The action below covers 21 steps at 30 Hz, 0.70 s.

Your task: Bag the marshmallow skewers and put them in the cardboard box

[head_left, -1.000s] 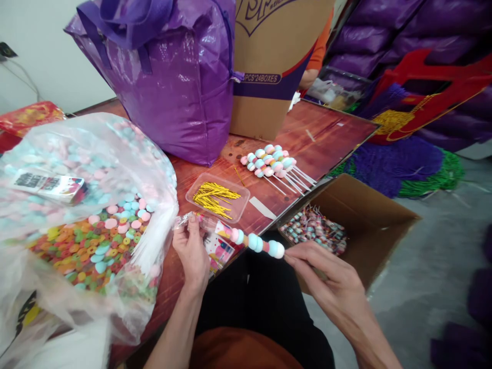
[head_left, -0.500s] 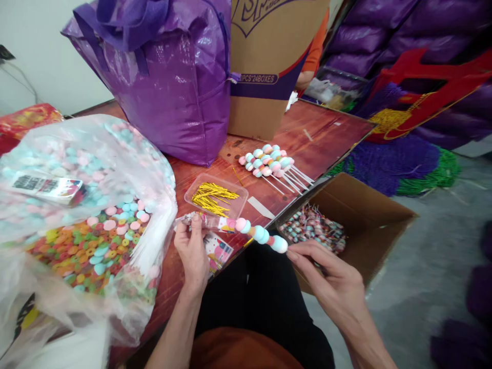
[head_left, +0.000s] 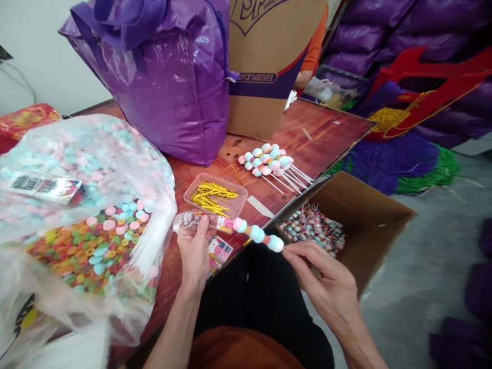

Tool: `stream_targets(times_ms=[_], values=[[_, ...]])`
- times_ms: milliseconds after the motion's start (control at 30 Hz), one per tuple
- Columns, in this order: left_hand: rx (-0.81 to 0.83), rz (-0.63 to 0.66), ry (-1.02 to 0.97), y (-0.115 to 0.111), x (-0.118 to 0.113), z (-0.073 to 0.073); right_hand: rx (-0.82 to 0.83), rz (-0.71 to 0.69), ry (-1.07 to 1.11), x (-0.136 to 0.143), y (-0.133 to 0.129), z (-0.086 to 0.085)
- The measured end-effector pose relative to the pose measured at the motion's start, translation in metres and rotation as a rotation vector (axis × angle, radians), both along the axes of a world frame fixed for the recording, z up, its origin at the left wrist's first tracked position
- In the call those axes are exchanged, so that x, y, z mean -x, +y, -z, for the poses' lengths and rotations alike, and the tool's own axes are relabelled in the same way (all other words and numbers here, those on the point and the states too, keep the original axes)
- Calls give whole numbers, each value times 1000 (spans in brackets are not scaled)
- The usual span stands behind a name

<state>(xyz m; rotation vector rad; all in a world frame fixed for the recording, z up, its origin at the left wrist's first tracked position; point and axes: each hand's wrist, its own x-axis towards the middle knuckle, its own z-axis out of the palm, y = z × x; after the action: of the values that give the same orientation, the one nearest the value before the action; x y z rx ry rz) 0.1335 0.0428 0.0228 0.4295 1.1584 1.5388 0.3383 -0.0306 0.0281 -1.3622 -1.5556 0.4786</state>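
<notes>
My left hand (head_left: 195, 251) pinches a clear printed wrapper (head_left: 188, 220) above the table's front edge. Pointing right from the wrapper's mouth is a candy skewer (head_left: 258, 234) of pink, blue and white pieces with small orange and red ones between. My right hand (head_left: 326, 277) is closed at the skewer's white end, fingertips pinched together; the stick itself is hidden by them. Just behind the wrapper lies a clear tray (head_left: 240, 202) of yellow twist ties (head_left: 213, 197). Printed cards (head_left: 221, 249) lie beside my left hand. Finished-looking skewers (head_left: 267, 160) lie in a pile farther back.
A big plastic bag of loose candies (head_left: 92, 241) covers the left side. Behind stand a purple bag (head_left: 172, 92) and a tall carton (head_left: 253, 113). An open box (head_left: 369, 225) of wrapped skewers is at the right. A person's orange sleeve (head_left: 315, 46) shows behind the carton.
The skewer and my right hand have shifted slightly left, bringing the skewer's pink end nearer the wrapper. My left fingers have moved a little right along the wrapper.
</notes>
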Motion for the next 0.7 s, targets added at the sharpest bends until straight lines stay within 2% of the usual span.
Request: stream_targets(times_ms=[300, 700], values=[[69, 26, -207, 1, 5, 7, -8, 67, 80, 5, -5, 5], [88, 47, -236, 1, 1, 7, -81, 24, -26, 7, -4, 8]])
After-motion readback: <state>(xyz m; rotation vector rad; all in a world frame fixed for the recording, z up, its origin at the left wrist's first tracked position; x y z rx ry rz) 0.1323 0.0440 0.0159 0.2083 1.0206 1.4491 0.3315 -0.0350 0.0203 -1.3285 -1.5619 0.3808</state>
